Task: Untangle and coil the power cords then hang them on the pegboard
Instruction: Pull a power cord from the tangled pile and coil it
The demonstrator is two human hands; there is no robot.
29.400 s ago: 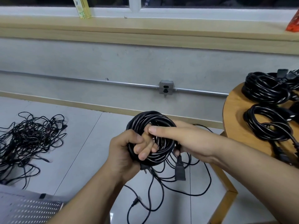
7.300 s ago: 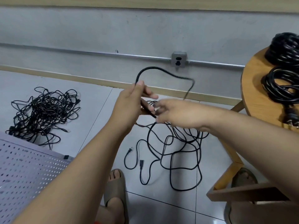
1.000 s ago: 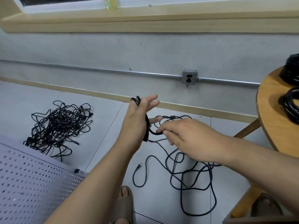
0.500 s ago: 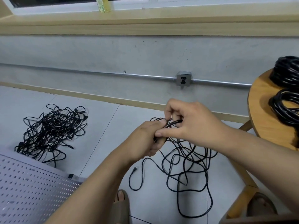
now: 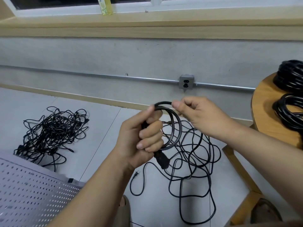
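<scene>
Left hand [image 5: 144, 136] fist clamps power cord [image 5: 176, 128] first loop, anchoring coil; right hand [image 5: 200, 115] pinches cord top, feeding next turn. Cord slack trails on floor [image 5: 106, 145].

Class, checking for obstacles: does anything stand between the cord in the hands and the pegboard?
Nothing visible does. The left hand and right hand hold the cord; the pegboard lies at lower left.

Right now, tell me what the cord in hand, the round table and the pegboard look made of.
Cord: black rubber or plastic jacket, matte; bends into a smooth loop. Round table: wood, visible grain, slight sheen. Pegboard: likely painted metal, pale grey, evenly punched holes.
</scene>
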